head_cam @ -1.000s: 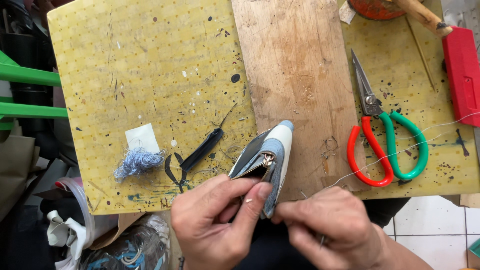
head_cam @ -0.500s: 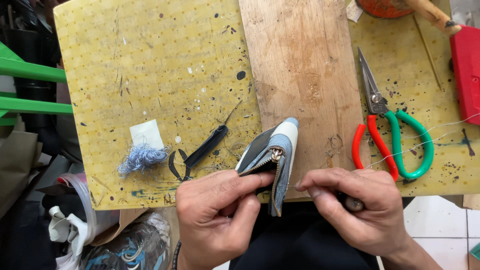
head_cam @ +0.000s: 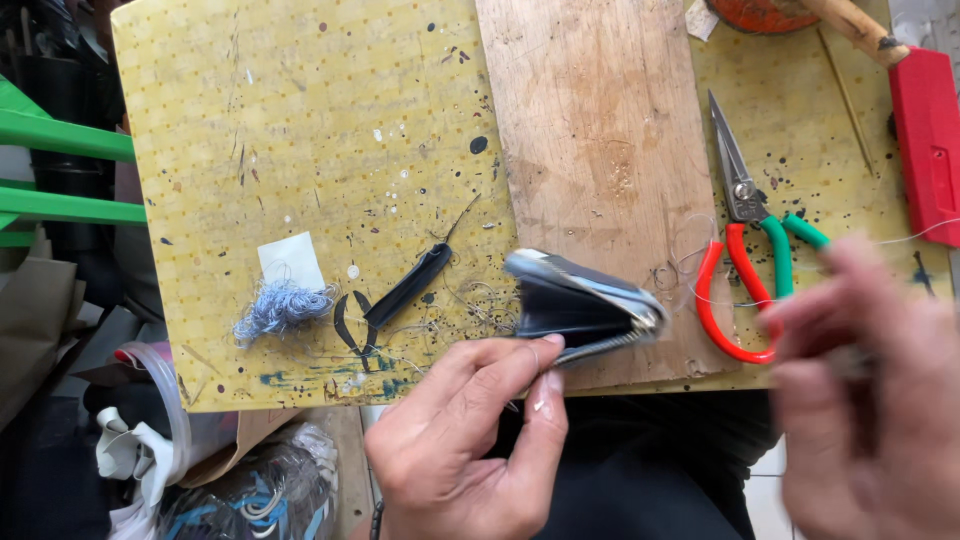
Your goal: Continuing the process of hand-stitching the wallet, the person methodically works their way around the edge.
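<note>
Left hand (head_cam: pixel 470 440) low centre, thumb and fingers pinched on lower edge of dark pouch (head_cam: pixel 580 305). Pouch held flat just above near edge of wooden board (head_cam: pixel 600 170), pale trim on top, metal zipper end pointing right. Right hand (head_cam: pixel 880 400) off to right, blurred, well apart from pouch; grip cannot tell. Thin thread (head_cam: pixel 915 235) runs past it. Scissors (head_cam: pixel 745 270) with red and green handles beside board. Yellow table (head_cam: pixel 300 130) carries black strap (head_cam: pixel 405 288), blue thread tuft (head_cam: pixel 280 305), white scrap (head_cam: pixel 290 260).
</note>
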